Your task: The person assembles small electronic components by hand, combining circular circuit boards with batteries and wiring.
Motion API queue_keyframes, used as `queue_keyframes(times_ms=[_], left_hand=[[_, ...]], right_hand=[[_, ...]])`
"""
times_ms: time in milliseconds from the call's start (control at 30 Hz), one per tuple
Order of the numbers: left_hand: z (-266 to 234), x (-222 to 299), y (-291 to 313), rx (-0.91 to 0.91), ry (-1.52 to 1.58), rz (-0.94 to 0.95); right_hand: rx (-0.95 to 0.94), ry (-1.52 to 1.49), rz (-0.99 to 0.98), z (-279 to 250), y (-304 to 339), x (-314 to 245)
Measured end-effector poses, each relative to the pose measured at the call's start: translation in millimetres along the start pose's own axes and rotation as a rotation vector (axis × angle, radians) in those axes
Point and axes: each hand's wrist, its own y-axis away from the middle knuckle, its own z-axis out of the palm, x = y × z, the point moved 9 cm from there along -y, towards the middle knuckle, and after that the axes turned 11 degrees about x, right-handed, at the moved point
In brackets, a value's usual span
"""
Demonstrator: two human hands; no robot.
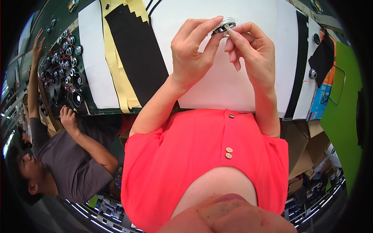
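Note:
Above the white work surface, my left hand [189,54] grips a small round speaker [224,27] by its edge, thumb below and fingers on top. The speaker is tilted, with a dark and metal body and a clear, pale rim. My right hand [254,50] is closed at the speaker's near right side, thumb and forefinger pinching at a tiny pale piece there. Its fingers hide part of that piece, so its kind does not show. The remaining right fingers curl loosely underneath.
Left of the white sheet [225,89] lie yellow strips [112,58] and a black strip [136,54]. Several speakers with wires [66,50] crowd the far left, where a co-worker's hand [69,118] rests. At right are a loose speaker [312,73] and black cloth [322,58].

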Motion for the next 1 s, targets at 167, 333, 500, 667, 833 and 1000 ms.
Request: queue_keyframes(times_ms=[167, 333, 500, 667, 833, 1000], left_hand=[[1.0, -1.7, -1.3, -0.014, 0.012, -0.038], [2.3, -7.6, -1.6, 0.010, 0.062, -0.129], [-0.1, 1.5, -0.9, 0.037, -0.003, 0.013], [1.9, -2.7, 1.9, -0.012, 0.016, -0.046], [3.4, -3.5, 4.3, -0.038, 0.029, -0.056], [-0.2, 0.4, 2.9, -0.050, -0.046, 0.019]], right_hand=[[0.010, -0.003, 0.005, -0.6, 0.5, -0.4], [0.011, 0.053, -0.022, 0.7, -1.4, -3.7], [0.006, 0.070, -0.040, 2.1, -0.7, -6.8], [-0.012, 0.032, -0.051, -0.2, -0.9, -4.6], [-0.048, 0.043, 0.009, -3.1, -2.1, -1.3], [-0.122, 0.060, 0.046, -0.5, -6.4, 2.4]])
